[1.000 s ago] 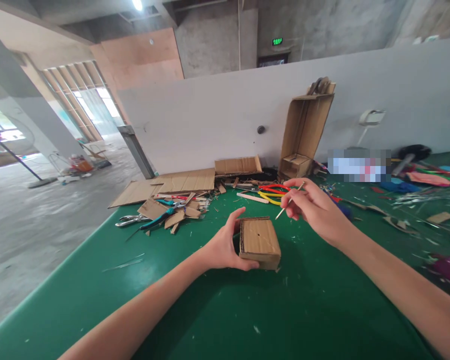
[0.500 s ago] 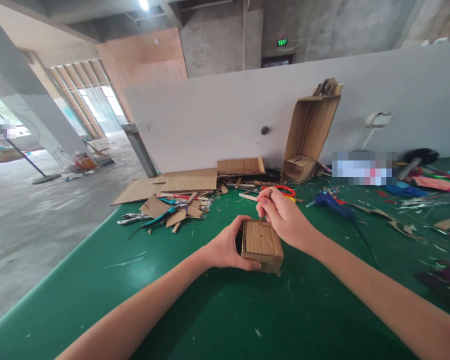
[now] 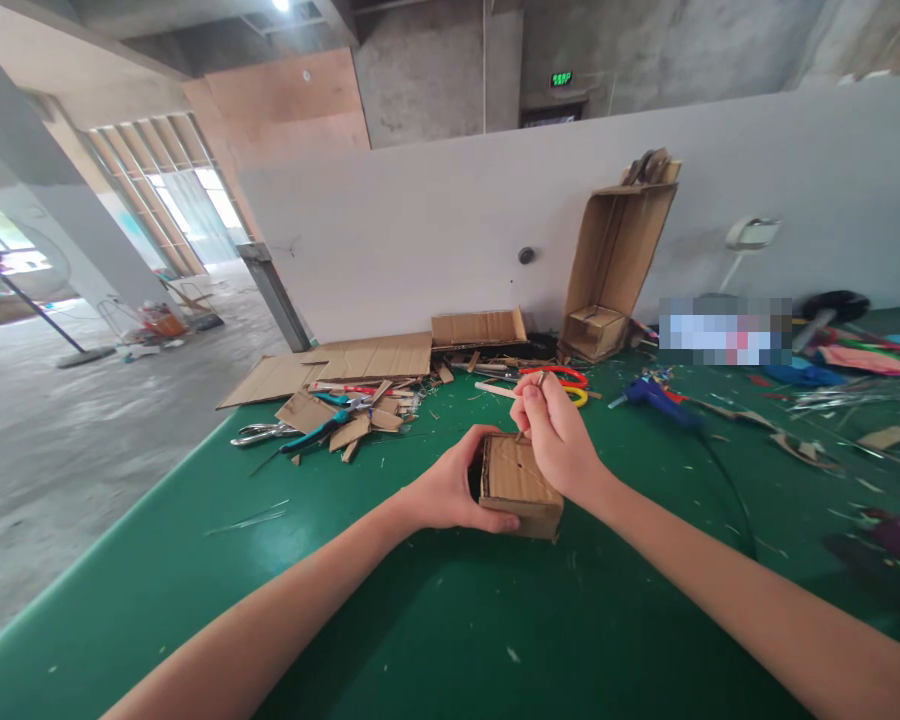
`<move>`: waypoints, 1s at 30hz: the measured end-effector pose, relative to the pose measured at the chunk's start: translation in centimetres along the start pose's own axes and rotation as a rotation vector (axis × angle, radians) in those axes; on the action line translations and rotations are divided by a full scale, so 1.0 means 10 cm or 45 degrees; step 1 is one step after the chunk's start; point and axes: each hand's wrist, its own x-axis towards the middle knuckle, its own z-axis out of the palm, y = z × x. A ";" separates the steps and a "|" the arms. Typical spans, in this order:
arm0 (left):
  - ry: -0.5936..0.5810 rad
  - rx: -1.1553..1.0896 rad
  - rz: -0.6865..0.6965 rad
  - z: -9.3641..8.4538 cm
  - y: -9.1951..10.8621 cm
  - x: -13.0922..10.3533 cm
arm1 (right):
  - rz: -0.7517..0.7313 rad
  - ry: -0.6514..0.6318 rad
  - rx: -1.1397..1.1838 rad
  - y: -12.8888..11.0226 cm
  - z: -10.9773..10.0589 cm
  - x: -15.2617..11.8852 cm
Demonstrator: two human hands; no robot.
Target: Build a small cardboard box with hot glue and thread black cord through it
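A small cardboard box (image 3: 521, 475) rests on the green table, with a small dark hole in its upper face. My left hand (image 3: 461, 485) grips the box from the left, its thumb along the near side and its fingers behind. My right hand (image 3: 551, 425) is closed around a thin brownish stick-like tool (image 3: 542, 379), held steeply over the far part of the box top. The tool's lower end meets or nearly meets the cardboard; the exact contact is too small to tell.
Cardboard scraps (image 3: 352, 430), teal-handled pliers (image 3: 322, 428) and flat cardboard (image 3: 375, 357) lie at the back left. A tall cardboard piece (image 3: 619, 260) leans on the partition. A blue glue gun (image 3: 660, 400) lies right, its cord running forward.
The view has shifted slightly. My right hand and the tool have tilted a little over the box, while my left hand keeps the same hold.
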 end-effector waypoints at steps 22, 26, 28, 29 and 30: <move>-0.043 -0.102 0.021 -0.01 0.13 0.02 | 0.016 0.034 0.237 0.01 -0.01 -0.01; -0.008 0.000 0.005 0.00 0.18 0.03 | 0.015 0.043 0.274 0.02 0.00 -0.02; -0.001 0.019 0.020 0.00 0.17 0.04 | 0.023 0.048 0.285 0.03 0.01 -0.02; 0.001 0.021 0.026 0.00 0.17 0.04 | 0.023 0.054 0.289 0.04 0.02 -0.02; 0.003 0.020 0.031 0.00 0.16 0.04 | 0.021 0.058 0.293 0.04 0.02 -0.02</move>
